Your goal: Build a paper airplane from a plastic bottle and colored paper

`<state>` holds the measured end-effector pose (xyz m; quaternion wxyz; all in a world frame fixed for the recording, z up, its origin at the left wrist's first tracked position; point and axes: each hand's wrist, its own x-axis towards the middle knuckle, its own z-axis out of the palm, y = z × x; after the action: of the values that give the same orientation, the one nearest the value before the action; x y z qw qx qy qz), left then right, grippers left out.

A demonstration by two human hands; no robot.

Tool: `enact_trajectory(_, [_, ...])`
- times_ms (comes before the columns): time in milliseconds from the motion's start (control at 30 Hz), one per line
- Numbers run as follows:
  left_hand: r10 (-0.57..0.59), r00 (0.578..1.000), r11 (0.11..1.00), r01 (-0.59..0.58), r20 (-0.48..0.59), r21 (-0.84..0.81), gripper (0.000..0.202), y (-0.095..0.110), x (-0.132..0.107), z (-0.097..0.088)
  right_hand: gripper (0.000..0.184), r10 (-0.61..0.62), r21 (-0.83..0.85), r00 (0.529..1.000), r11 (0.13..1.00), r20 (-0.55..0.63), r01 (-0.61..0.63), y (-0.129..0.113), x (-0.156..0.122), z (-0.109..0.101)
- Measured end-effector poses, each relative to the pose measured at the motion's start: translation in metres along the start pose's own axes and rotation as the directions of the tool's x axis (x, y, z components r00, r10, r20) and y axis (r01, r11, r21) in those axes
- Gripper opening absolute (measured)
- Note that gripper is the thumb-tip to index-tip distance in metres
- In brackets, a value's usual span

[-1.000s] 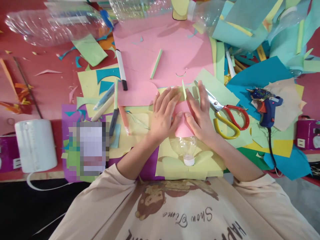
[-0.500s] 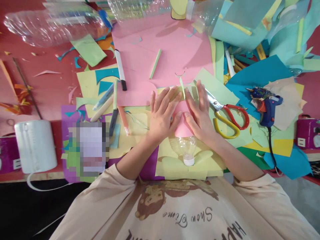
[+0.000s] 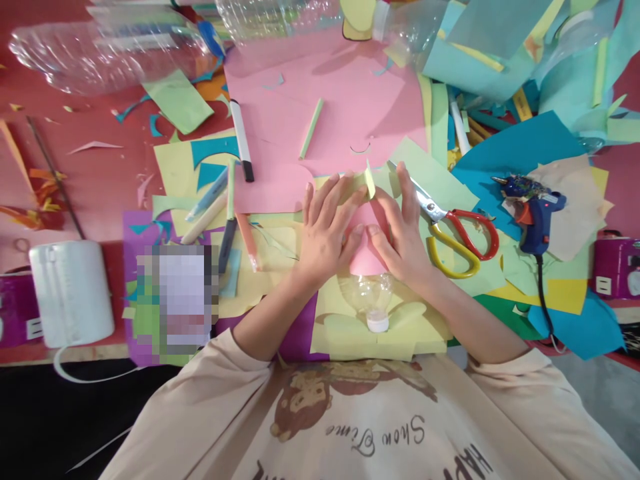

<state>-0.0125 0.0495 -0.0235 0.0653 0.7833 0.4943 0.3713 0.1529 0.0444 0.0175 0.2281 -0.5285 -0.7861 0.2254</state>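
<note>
A clear plastic bottle [image 3: 371,288] lies with its white cap [image 3: 377,321] toward me, pink paper [image 3: 369,257] wrapped round its body. My left hand [image 3: 327,230] grips the wrapped bottle from the left, thumb pressing on the pink paper. From the right my right hand [image 3: 401,233] holds it too, its thumb beside the other one. A narrow pale green paper strip [image 3: 370,181] sticks up by the tips of both index fingers. Scissors [image 3: 440,213] with a red and a yellow handle lie just right of my right hand. The bottle's far end is mostly hidden by my fingers.
A blue hot glue gun [image 3: 537,213] lies at the right on paper pieces. Pink card [image 3: 340,73] spreads ahead. Markers, including a white one [image 3: 241,140], lie left of my hands. Clear bottles [image 3: 110,50] lie along the back; a white case [image 3: 73,293] stands far left.
The pale green strip has shifted slightly toward me and turned between my index fingertips. My right index finger has bent inward a little. The bottle has hardly moved.
</note>
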Motion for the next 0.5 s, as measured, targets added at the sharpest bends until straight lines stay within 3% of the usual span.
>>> enact_trajectory(233, [0.009, 1.000, 1.000, -0.008, -0.017, 0.025, 0.041, -0.0016, 0.0000, 0.0007, 0.063, -0.014, -0.004, 1.000, 1.000, 0.014, 0.014, -0.0008, 0.0005, -0.0040])
enact_trajectory(500, [0.035, 0.999, 0.999, -0.034, -0.036, 0.031, 0.044, -0.0025, 0.0003, 0.0023, 0.072, -0.030, -0.017, 1.000, 0.999, -0.005, 0.030, 0.0034, -0.0005, 0.0013])
